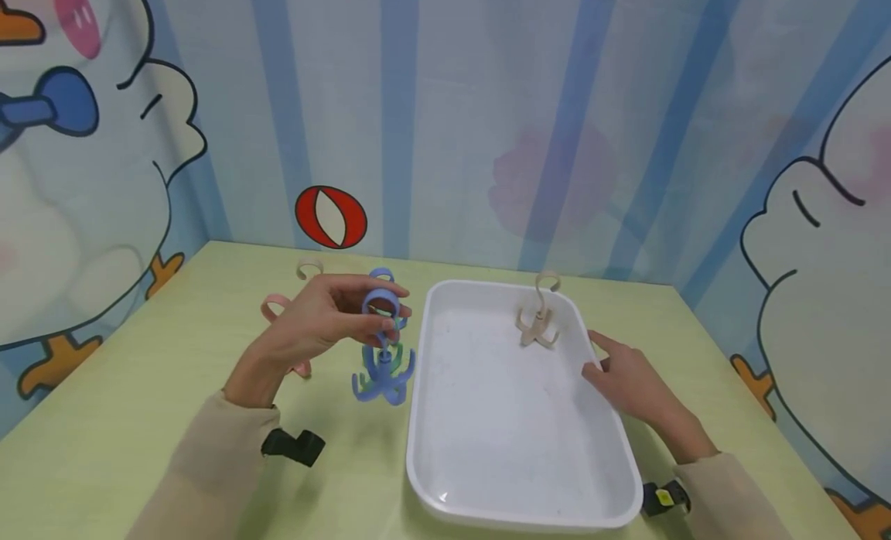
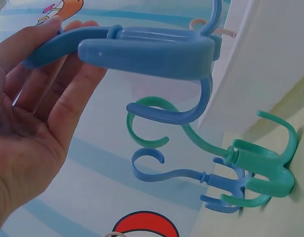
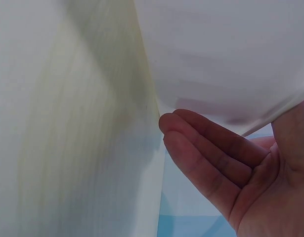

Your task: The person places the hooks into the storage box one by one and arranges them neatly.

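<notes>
My left hand pinches the curled top of a blue multi-armed hook, held up left of the white tray. In the left wrist view that blue hook hangs across the top, its stem between thumb and fingers. Behind it a green hook and another blue hook stand on the table. A beige hook is inside the tray, toward its far right corner. My right hand holds the tray's right rim, thumb on top; in the right wrist view its fingers lie against the tray's outer side.
Behind my left hand are a pink hook and another beige hook, both partly hidden. The pale green table ends at a striped blue curtain with cartoon figures at the back and sides.
</notes>
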Tool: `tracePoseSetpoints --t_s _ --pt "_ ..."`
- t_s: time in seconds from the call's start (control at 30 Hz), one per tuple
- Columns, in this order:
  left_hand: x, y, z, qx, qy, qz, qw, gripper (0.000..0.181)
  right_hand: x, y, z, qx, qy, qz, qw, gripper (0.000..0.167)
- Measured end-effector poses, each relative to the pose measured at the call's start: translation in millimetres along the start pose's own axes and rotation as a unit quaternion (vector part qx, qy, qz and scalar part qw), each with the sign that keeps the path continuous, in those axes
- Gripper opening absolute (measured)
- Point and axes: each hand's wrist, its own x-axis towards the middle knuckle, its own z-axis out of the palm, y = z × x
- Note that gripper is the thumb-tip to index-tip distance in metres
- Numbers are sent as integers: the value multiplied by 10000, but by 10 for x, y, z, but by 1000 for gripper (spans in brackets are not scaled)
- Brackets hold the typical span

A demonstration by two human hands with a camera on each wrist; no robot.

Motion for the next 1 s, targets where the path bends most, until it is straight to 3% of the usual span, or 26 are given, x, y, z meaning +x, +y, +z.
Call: tracePoseSetpoints --t_s 0.2,0.77,1.0 --pt "58 -4 48 7 -107 162 9998 39 -9 3 1 -3 -10 33 10000 67" --pt "163 11 176 -154 -229 148 9995 42 0 1 -9 5 -33 -5 10000 67" --pt "212 29 244 68 -174 84 9998 41 -4 -12 0 13 -28 74 10000 67"
